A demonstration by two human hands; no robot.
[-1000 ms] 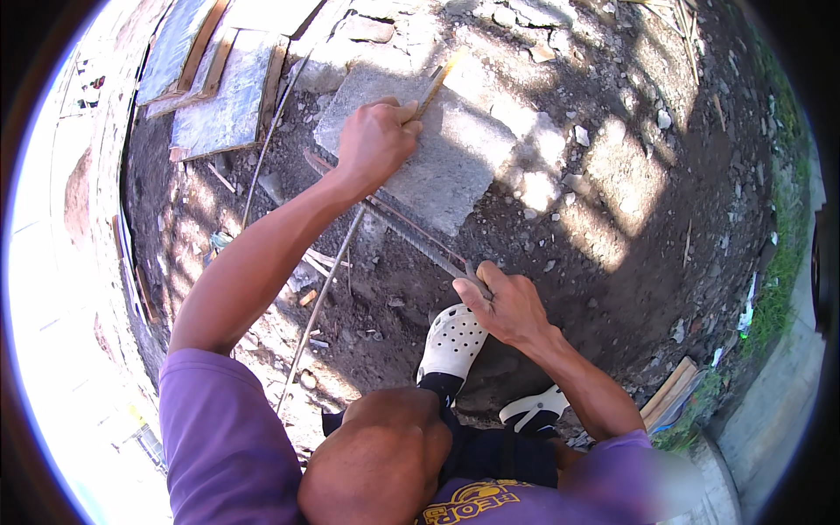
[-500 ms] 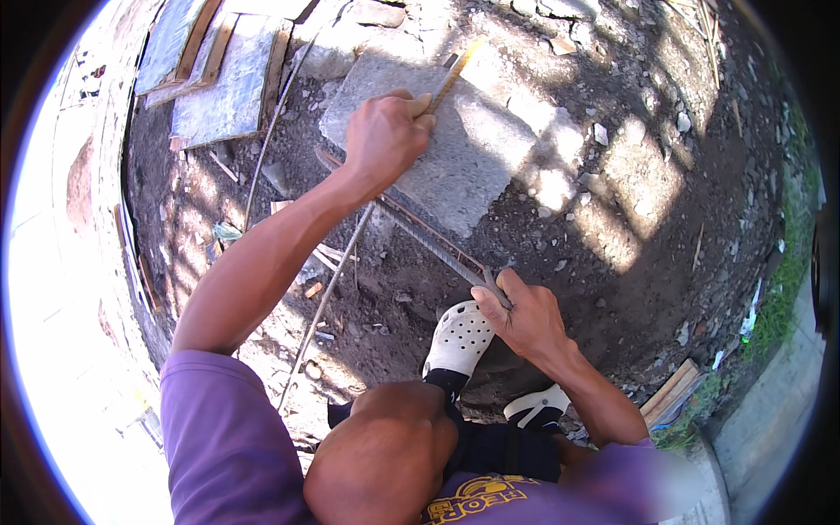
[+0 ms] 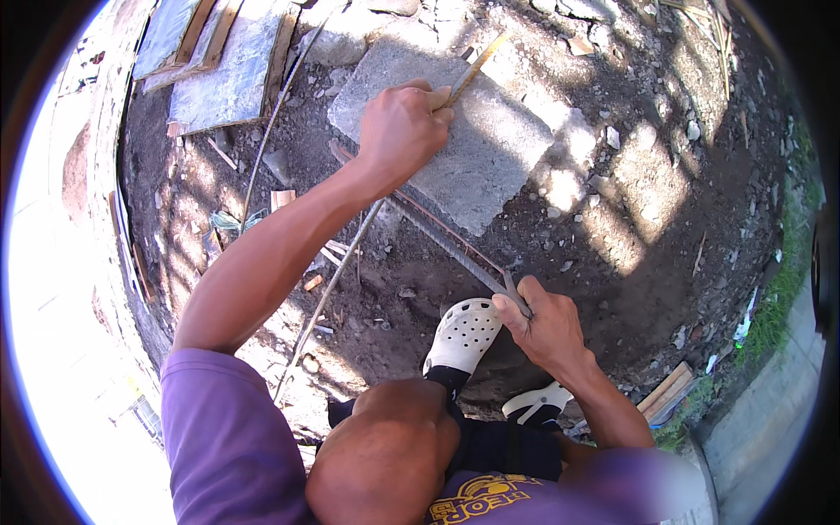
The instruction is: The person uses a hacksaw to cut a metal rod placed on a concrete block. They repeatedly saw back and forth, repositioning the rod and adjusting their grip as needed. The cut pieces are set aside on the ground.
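Note:
My left hand (image 3: 404,131) is closed round a thin stick with a yellow end (image 3: 486,58), which points up and away over a flat grey concrete slab (image 3: 490,162). My right hand (image 3: 547,325) grips the near end of a ribbed grey steel bar (image 3: 451,249). A thin reddish strip (image 3: 437,220) runs alongside this bar, rather like the blade on a saw frame. The bar's curved far end (image 3: 339,150) shows just left of my left wrist. My left hand and wrist hide the stretch between, so I cannot tell whether bar and stick touch.
Boards (image 3: 223,92) lie stacked at the far left. A long thin rod (image 3: 319,311) crosses the dirt beside my left forearm. My foot in a white clog (image 3: 462,337) is close below the bar. Rubble covers the ground; grass (image 3: 770,302) and a concrete edge (image 3: 770,394) border the right.
My right hand has shifted slightly right and nearer with the steel bar. The left hand keeps its grip on the stick; the whole view has drifted a little.

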